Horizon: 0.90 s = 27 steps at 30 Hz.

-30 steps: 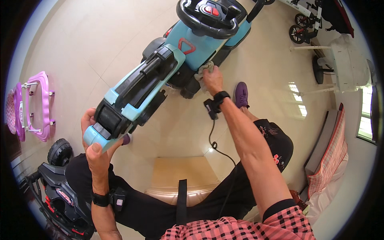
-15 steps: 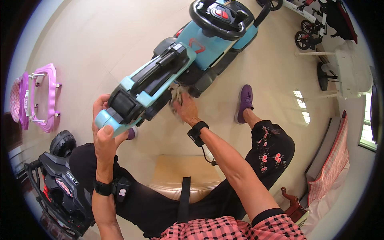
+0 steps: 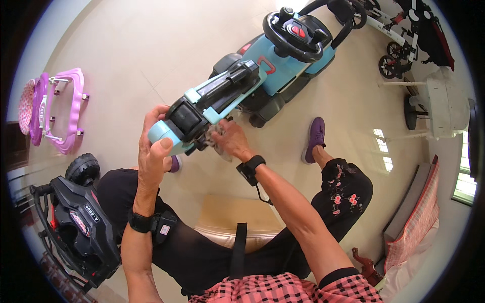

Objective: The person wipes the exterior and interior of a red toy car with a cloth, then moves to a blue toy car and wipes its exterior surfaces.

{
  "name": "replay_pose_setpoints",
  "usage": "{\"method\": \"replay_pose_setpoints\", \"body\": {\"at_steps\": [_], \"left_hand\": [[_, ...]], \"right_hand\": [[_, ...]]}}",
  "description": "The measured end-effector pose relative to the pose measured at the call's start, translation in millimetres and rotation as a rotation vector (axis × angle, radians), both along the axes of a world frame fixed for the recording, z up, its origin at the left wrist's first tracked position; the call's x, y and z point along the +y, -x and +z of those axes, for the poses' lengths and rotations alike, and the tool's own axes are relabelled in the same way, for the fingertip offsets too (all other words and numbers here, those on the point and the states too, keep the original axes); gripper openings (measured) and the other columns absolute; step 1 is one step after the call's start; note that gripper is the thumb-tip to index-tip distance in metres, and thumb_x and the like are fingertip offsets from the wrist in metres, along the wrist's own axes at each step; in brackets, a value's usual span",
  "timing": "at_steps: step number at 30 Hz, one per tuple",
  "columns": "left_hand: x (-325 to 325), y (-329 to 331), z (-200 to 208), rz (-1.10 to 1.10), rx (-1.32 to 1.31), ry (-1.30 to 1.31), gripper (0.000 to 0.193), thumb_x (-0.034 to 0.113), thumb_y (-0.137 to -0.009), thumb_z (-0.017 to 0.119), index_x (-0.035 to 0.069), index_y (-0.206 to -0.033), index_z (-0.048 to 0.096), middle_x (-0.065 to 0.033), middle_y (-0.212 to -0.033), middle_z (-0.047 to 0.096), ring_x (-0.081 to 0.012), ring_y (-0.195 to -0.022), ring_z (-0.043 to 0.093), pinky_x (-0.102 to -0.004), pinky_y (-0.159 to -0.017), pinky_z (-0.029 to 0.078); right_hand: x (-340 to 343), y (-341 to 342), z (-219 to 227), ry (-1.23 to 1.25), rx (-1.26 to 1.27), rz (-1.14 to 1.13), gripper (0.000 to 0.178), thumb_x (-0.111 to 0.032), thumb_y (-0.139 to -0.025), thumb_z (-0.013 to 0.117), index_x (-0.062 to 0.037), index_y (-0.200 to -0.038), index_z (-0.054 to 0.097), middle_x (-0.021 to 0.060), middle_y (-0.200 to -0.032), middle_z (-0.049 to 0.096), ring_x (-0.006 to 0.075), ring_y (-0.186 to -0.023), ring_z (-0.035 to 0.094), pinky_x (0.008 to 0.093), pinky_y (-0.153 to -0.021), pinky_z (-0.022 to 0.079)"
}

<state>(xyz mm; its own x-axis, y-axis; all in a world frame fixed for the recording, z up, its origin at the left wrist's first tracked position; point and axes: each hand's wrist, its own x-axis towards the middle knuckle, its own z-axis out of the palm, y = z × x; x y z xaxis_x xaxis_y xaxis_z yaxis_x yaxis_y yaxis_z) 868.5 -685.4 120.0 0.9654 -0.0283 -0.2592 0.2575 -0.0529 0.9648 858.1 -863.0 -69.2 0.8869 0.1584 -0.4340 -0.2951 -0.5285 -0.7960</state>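
Note:
A light-blue and black ride-on toy excavator [image 3: 281, 71] stands slantwise on the floor, its black steering wheel [image 3: 295, 33] at the far end. Its digger arm [image 3: 214, 96] points toward me. My left hand [image 3: 153, 151] is wrapped round the blue tip of that arm, thumb on top. In my right hand [image 3: 236, 142] is a crumpled greyish cloth [image 3: 214, 142], pressed against the side and underside of the arm near its tip. The fingertips of this hand are partly hidden by cloth and arm.
A purple baby walker [image 3: 76, 111] stands at the left, and a black toy vehicle [image 3: 83, 222] beside my left leg. At the right are a folded stroller [image 3: 424, 30], a white chair [image 3: 447, 103] and a checked cushion [image 3: 417, 232]. A tan padded seat [image 3: 237, 214] is under me.
The view has shifted slightly. My left hand and the digger arm's tip have come a little to the right. My right hand and the cloth are now closer to that tip.

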Motion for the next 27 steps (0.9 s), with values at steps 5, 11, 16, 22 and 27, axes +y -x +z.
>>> {"method": "replay_pose_setpoints", "body": {"at_steps": [5,11,16,22,27], "left_hand": [[3.9,3.4,8.1,-0.006,-0.037,-0.044,0.076,0.052,-0.078,0.065,0.001,-0.131,0.045,-0.009,-0.112,0.053,-0.0156,-0.101,0.053,-0.0274,-0.086,0.043],[12.2,4.7,1.8,-0.046,-0.012,0.017,0.068,0.057,-0.09,0.048,0.004,-0.132,0.046,-0.008,-0.117,0.053,-0.0167,-0.107,0.051,-0.0307,-0.093,0.041],[4.1,6.9,-1.1,0.03,-0.014,0.16,0.058,0.049,-0.1,0.032,0.003,-0.131,0.049,-0.0069,-0.115,0.055,-0.0146,-0.106,0.05,-0.0273,-0.092,0.039],[7.9,7.6,-5.2,-0.006,-0.037,0.141,0.059,0.051,-0.1,0.033,0.003,-0.13,0.05,-0.0082,-0.121,0.054,-0.0173,-0.115,0.046,-0.0308,-0.102,0.034],[17.5,11.3,-5.1,-0.052,0.056,0.353,0.061,0.055,-0.098,0.041,0.009,-0.138,0.038,-0.0102,-0.118,0.053,-0.0172,-0.104,0.059,-0.0317,-0.09,0.053]], "right_hand": [[13.1,21.4,39.6,-0.343,0.213,-0.047,0.04,-0.027,-0.084,0.063,-0.0023,-0.115,0.06,0.0163,-0.102,0.066,0.0267,-0.094,0.063,0.0371,-0.084,0.048],[-26.7,36.7,77.7,-0.563,0.308,-0.271,0.038,-0.024,-0.089,0.059,-0.0001,-0.119,0.057,0.0052,-0.1,0.063,0.0125,-0.088,0.055,0.029,-0.08,0.047],[15.7,38.3,101.8,-0.72,0.212,-0.4,0.037,-0.027,-0.091,0.057,0.0022,-0.113,0.056,0.0062,-0.094,0.061,0.0128,-0.084,0.053,0.0294,-0.075,0.046],[43.8,50.9,126.0,-0.84,0.438,-0.401,0.032,-0.031,-0.097,0.052,0.0,-0.101,0.058,0.0024,-0.089,0.062,0.011,-0.076,0.057,0.0273,-0.068,0.048],[37.4,48.4,227.9,-0.777,-0.018,-0.388,0.02,-0.017,-0.094,0.057,-0.0015,-0.107,0.058,0.0021,-0.093,0.064,0.0058,-0.083,0.057,0.0231,-0.072,0.049]]}}
